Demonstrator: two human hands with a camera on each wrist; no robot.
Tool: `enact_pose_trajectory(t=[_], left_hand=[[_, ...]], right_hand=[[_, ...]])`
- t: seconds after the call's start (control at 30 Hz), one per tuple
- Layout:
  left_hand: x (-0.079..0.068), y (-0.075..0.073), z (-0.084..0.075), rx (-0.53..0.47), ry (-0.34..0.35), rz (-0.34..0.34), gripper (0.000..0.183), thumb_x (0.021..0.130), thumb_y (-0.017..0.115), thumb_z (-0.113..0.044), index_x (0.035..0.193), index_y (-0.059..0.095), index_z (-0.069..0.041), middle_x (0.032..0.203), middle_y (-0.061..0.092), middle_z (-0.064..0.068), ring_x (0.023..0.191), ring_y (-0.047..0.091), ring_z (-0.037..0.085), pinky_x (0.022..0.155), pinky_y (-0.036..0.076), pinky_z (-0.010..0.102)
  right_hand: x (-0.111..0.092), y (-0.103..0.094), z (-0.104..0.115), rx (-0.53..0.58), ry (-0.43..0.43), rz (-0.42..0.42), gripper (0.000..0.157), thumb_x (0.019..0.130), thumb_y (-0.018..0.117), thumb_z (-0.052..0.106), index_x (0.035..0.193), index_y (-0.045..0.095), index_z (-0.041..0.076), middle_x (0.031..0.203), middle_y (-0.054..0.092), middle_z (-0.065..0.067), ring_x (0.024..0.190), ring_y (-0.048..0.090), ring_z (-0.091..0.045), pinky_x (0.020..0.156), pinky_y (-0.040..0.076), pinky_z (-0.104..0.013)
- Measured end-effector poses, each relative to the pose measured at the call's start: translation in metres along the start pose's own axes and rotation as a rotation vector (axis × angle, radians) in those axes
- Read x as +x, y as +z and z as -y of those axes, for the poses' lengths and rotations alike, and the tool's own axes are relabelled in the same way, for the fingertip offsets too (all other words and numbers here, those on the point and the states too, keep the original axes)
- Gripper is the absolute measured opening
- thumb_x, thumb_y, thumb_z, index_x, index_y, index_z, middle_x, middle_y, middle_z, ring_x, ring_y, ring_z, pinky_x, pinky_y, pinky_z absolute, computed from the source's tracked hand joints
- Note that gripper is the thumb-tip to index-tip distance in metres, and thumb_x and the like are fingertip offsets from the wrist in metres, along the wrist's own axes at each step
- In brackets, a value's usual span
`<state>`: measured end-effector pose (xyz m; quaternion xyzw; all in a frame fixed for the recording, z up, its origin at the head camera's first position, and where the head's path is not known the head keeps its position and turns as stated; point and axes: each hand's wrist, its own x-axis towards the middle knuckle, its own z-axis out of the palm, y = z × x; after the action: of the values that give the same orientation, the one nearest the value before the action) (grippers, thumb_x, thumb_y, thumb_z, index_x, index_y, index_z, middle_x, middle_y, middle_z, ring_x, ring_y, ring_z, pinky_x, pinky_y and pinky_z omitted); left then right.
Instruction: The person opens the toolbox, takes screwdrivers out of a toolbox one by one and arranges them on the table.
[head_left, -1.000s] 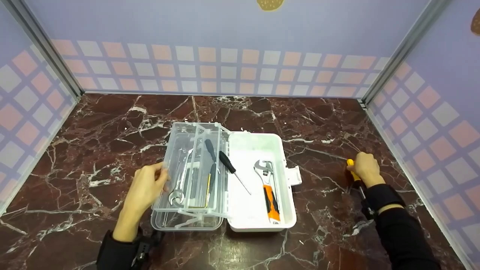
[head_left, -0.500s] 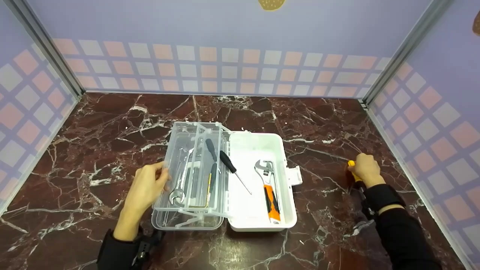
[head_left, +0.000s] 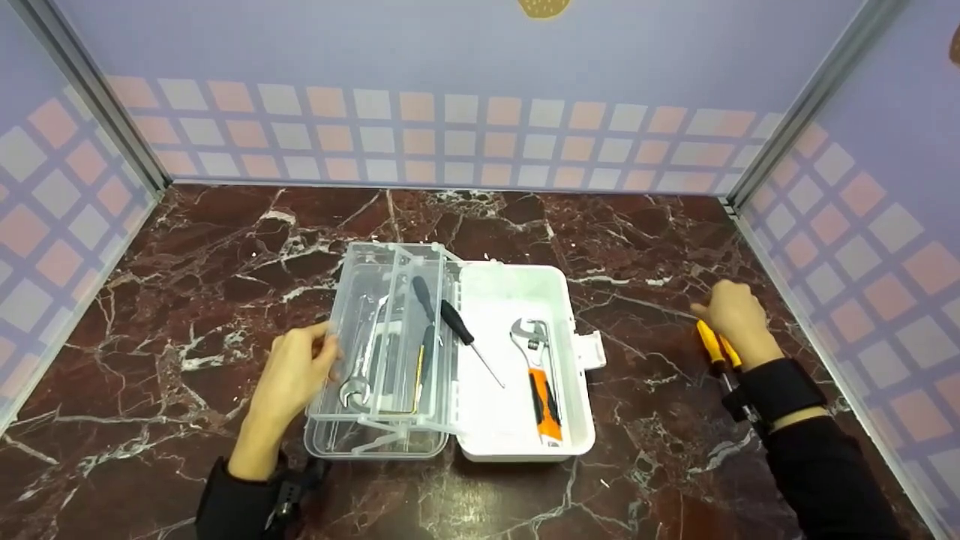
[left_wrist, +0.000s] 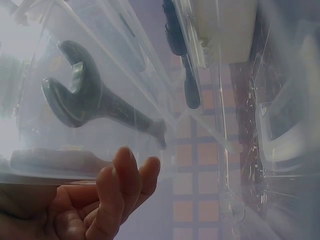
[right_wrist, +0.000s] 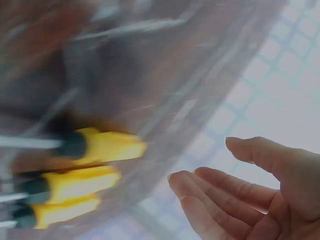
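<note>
Yellow-handled screwdrivers [right_wrist: 82, 182], three in the right wrist view, lie on the dark marbled table [head_left: 637, 420], well apart from the white toolbox [head_left: 487, 424]. Right hand [head_left: 739, 315] is just past the handle ends, thumb spread from loosely bent fingers, nothing held. Left hand [head_left: 296, 373] pinches the clear tray [head_left: 371, 256] at its edge, fingers curled, thumb opposed. Metal wrench [left_wrist: 82, 92] sits in the tray; orange-and-black adjustable wrench [head_left: 545, 401] lies inside the toolbox.
</note>
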<state>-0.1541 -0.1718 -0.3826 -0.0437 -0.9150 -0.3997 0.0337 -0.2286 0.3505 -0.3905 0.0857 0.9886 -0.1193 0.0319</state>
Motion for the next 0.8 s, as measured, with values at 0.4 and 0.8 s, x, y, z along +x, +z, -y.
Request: enact_pose_trajectory(t=[0.4, 0.8], left_hand=[[0.001, 0.000, 0.000, -0.010, -0.008, 0.007, 0.025, 0.089, 0.046, -0.004, 0.108, 0.057, 0.008, 0.072, 0.063, 0.010, 0.049, 0.056, 0.015, 0.033, 0.037, 0.023], [0.001, 0.001, 0.000, -0.026, -0.009, 0.008, 0.018, 0.089, 0.046, -0.005, 0.084, 0.062, 0.001, 0.070, 0.062, 0.009, 0.048, 0.055, 0.014, 0.031, 0.037, 0.023]], right_hand=[[-0.025, -0.014, 0.114, 0.158, -0.387, -0.140, 0.026, 0.080, 0.063, 0.018, 0.090, 0.065, -0.007, 0.080, 0.064, -0.021, 0.060, 0.060, -0.026, 0.057, 0.051, -0.040], [-0.044, -0.001, 0.211, 0.225, -0.569, 0.012, 0.026, 0.082, 0.062, 0.017, 0.099, 0.062, -0.003, 0.087, 0.064, -0.016, 0.075, 0.062, -0.022, 0.065, 0.052, -0.028]])
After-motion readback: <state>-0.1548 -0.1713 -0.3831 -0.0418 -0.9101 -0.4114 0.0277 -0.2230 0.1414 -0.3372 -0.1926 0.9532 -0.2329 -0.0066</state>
